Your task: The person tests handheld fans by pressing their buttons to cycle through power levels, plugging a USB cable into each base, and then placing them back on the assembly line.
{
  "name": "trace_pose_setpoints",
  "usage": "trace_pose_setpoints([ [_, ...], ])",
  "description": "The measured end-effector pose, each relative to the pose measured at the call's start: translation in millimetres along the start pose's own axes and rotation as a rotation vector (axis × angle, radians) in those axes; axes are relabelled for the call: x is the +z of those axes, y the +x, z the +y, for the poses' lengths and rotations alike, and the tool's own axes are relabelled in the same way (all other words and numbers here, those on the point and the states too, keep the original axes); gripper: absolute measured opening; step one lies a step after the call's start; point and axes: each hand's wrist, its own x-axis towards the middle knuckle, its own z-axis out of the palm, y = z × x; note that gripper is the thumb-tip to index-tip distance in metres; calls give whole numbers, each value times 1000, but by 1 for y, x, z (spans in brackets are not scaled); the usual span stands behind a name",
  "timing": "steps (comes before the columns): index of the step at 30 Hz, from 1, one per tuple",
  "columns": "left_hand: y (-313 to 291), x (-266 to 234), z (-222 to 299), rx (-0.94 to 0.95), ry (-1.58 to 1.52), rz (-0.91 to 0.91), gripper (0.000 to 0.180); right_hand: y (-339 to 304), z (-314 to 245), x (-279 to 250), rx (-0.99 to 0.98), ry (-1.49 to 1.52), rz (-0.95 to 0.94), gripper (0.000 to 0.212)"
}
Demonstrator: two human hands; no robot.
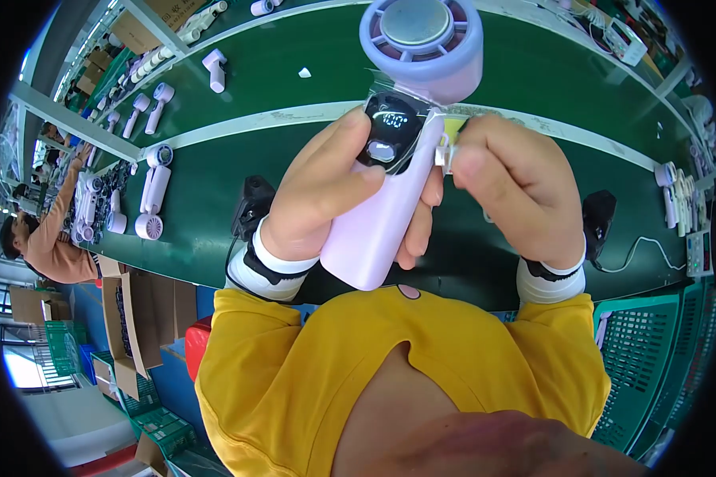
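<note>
Above the green bench [203,238], the left hand [318,191] wraps around the handle [374,234] of a lilac fan [394,131], fingers showing front and back, while the right hand [521,179], curled narrowly, pinches a small pale piece [444,157] at the handle's side.

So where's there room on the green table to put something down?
On the green table, between the pale fans and the black device near the left hand. Also past the white rail, between the lone lavender fan and the white scrap. The far left is crowded: more fans and dark parts bunch together.
</note>
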Motion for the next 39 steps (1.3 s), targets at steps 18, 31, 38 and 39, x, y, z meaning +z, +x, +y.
trace_pose_setpoints([
  [18, 7, -8, -11, 344, 471, 29, 53, 8, -6, -3, 0, -273, -36, 20],
  [31, 9, -14, -16, 422, 739, 65, 62, 11, 9, 5, 44, -192, 46, 18],
  [38, 1, -9, -8, 486, 686, 226, 60, 5, -1, -1, 73, -284, 62, 18],
  [39, -4, -14, 4, 443, 443, 197, 56, 3, -3, -5, 79, -285, 77, 18],
])
